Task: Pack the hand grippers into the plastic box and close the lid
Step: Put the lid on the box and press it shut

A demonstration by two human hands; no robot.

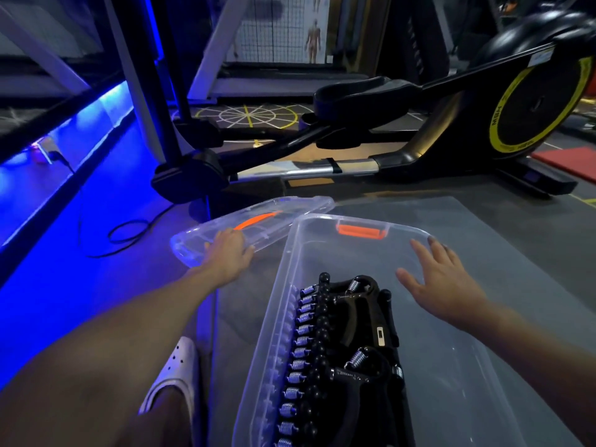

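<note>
A clear plastic box (451, 375) with an orange latch at its far end stands open in front of me. Several black hand grippers (342, 343) with silver springs lie packed in a row along its left side. The clear lid (290, 211), with an orange handle, lies flat to the left of the box and behind it. My left hand (227, 253) rests on the near end of the lid, fingers curled over its edge. My right hand (442, 282) hovers over the box's empty far right part, fingers spread, holding nothing.
A black and yellow exercise machine (483, 124) stands just behind the box. A black cable (129, 233) loops on the blue-lit floor at left. My foot in a white shoe (174, 375) is beside the box's left wall. A red mat (567, 159) lies far right.
</note>
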